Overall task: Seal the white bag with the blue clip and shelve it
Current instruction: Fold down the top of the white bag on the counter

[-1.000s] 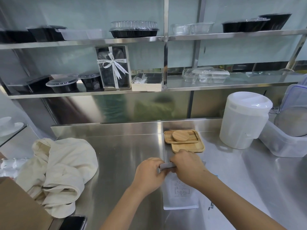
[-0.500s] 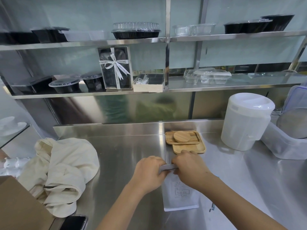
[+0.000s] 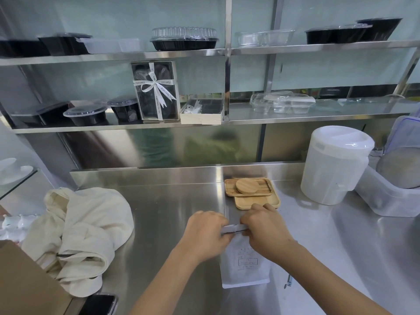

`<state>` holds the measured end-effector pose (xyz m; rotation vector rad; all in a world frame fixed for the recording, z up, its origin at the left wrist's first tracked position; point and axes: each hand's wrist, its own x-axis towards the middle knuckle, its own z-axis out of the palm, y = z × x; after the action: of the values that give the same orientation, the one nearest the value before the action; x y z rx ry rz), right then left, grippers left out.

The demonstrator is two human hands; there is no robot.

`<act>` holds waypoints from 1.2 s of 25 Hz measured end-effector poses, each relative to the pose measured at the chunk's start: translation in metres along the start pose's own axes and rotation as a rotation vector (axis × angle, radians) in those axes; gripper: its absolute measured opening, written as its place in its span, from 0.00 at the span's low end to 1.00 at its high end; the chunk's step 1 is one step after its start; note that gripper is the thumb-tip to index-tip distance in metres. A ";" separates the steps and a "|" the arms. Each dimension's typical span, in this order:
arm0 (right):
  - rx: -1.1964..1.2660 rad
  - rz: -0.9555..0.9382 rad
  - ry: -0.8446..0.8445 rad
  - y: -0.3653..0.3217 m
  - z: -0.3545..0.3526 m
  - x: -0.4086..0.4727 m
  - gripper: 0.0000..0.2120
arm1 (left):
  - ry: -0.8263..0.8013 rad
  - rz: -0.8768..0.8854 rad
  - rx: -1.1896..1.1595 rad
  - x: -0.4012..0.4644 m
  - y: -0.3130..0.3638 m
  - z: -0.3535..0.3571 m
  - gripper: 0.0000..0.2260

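Bag (image 3: pixel 246 264) flat on counter (image 3: pixel 159 212); trays (image 3: pixel 254 196) behind; cloth (image 3: pixel 86 233) left; jug (image 3: pixel 334 164) right.

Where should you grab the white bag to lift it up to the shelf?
Probably by its top edge, from above. The white bag lies flat on the steel counter, and both hands, left hand and right hand, already pinch that raised folded end.

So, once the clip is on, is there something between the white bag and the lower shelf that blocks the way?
Nothing visible blocks it. The white bag lies flat on the counter under both hands. The wooden trays sit just behind it, low on the counter. The lower shelf has bare room to the right of the clear boxes.
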<state>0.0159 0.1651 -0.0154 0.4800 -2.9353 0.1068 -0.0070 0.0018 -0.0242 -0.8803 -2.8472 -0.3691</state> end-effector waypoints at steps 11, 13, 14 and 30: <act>0.018 0.055 -0.039 0.015 -0.008 -0.007 0.05 | -0.049 0.140 0.153 0.009 0.018 -0.005 0.08; 0.029 0.058 -0.024 0.014 -0.005 -0.008 0.06 | -0.058 0.143 0.161 0.011 0.019 -0.006 0.07; 0.029 0.055 -0.022 0.013 -0.003 -0.008 0.06 | -0.058 0.143 0.164 0.011 0.019 -0.006 0.07; 0.043 0.010 0.034 0.014 0.004 -0.013 0.06 | -0.084 0.158 0.033 0.014 0.022 -0.002 0.09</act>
<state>0.0225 0.1819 -0.0224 0.4655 -2.9073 0.1772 -0.0058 0.0265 -0.0154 -1.1301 -2.8239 -0.2715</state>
